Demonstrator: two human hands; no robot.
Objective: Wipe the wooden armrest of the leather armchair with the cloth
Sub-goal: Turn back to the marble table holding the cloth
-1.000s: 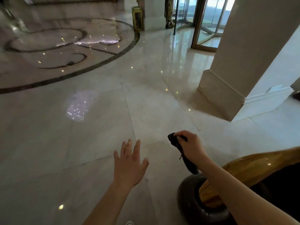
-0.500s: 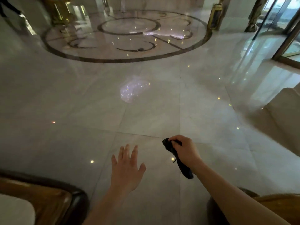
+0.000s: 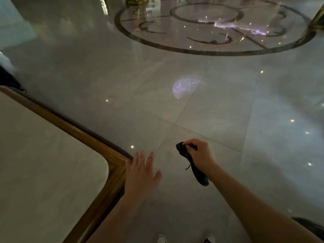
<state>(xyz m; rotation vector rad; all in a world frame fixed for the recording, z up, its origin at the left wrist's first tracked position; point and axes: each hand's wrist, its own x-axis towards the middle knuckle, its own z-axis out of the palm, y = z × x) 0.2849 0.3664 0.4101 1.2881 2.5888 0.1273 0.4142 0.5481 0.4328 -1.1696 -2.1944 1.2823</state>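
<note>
At nine o'clock a wood-edged worktop [image 3: 112, 174]; the left hand [image 3: 141, 174] hovers, fingers spread, empty. At three o'clock the right hand [image 3: 199, 155] has fingers closed round the dark cloth [image 3: 194, 165]. No armrest shows clearly; wiping seems not begun.

Table [image 3: 43, 172] blocks left; floor [image 3: 210, 111] ahead open.

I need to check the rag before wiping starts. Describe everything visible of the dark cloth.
The cloth is dark, nearly black, soft fabric bunched into a narrow strip. The right hand grips its upper end in closed fingers; the rest hangs below the wrist, a loose thread dangling. It is held above the marble floor, touching nothing else.
</note>
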